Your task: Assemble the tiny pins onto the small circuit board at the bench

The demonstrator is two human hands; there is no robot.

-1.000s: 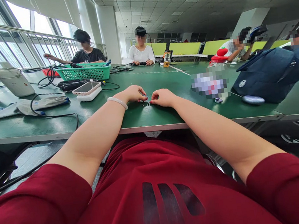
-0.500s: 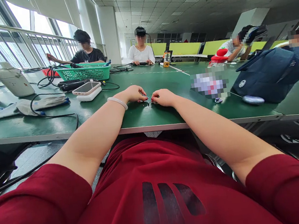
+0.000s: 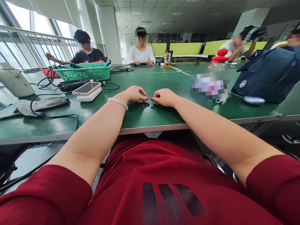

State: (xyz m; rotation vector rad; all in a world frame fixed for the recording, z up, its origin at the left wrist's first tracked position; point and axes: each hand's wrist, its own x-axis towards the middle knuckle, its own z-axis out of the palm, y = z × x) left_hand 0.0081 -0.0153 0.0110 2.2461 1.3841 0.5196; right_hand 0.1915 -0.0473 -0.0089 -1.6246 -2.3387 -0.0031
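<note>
Over the green table (image 3: 137, 119), near its front edge, my two hands face each other with a small gap between the fingertips. My left hand (image 3: 135, 93), below a pale bracelet (image 3: 117, 102), is closed in a pinch. My right hand (image 3: 164, 97) is pinched too, with its fingertips close to the left ones. Whatever lies between the fingers is too small to name. Beneath the fingertips, tiny dark bits (image 3: 146, 104) rest on the tabletop.
To the left lie a phone on a white case (image 3: 89, 92), work gloves (image 3: 22, 108) and a black cable (image 3: 56, 116). A green basket (image 3: 84, 74) stands farther back. At right are a dark blue backpack (image 3: 269, 74) and a silvery oval object (image 3: 254, 100). Several people sit around.
My right fingertips have risen slightly and shifted a little left. My left hand stays nearly in place. At the right, a co-worker's arm and head have moved a little.
</note>
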